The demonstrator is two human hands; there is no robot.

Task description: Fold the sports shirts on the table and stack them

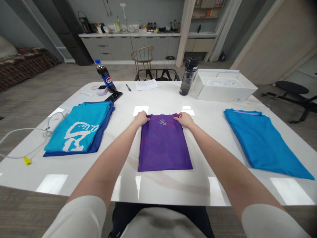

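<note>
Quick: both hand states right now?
Left hand: closed, holding the far-left corner of the folded purple garment.
Right hand: closed, holding the same garment's far-right corner.

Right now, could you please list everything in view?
Purple garment: 1, purple, centre
Garment stack: 1, turquoise over dark blue, left
Blue garment: 1, blue, right
Cola bottle: 1, dark, left
Case: 1, lilac, left
Phone: 1, black, beside bottle
Pen: 1, dark, far edge
Printed sheet: 1, white, beside pen
Box: 1, white, right
Tumbler: 1, dark, beside box
Cables: count unclear, white, left
Table: 1, white, underneath
Wire chair: 1, gold, beyond table
Counter: 1, grey, background
Left hand, right hand: 2, bare, pinching purple garment
Sleeves: 2, white, foreground
</note>
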